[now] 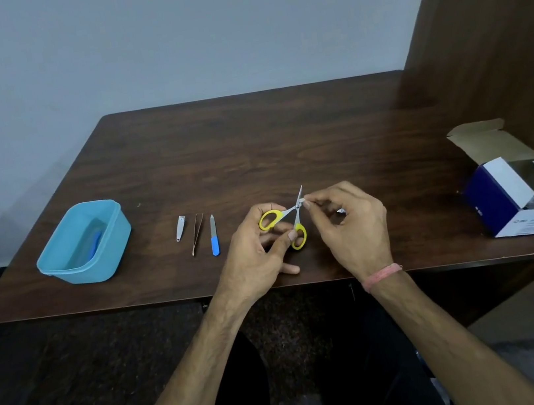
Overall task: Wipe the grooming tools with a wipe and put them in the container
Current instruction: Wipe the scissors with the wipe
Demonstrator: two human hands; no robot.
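Note:
My left hand (259, 255) grips the yellow handles of small scissors (284, 222), whose blades are spread apart above the table. My right hand (348, 224) pinches a small white wipe (302, 200) against one blade near the tip; most of the wipe is hidden by the fingers. To the left lie a nail clipper (180, 228), tweezers (197, 234) and a blue-handled nail file (214, 236) in a row. The light blue container (70, 266) stands at the far left with a blue item (95, 243) inside.
An open blue and white cardboard box (514, 196) sits at the table's right edge. The dark wooden table (249, 142) meets a grey wall behind and a brown panel on the right.

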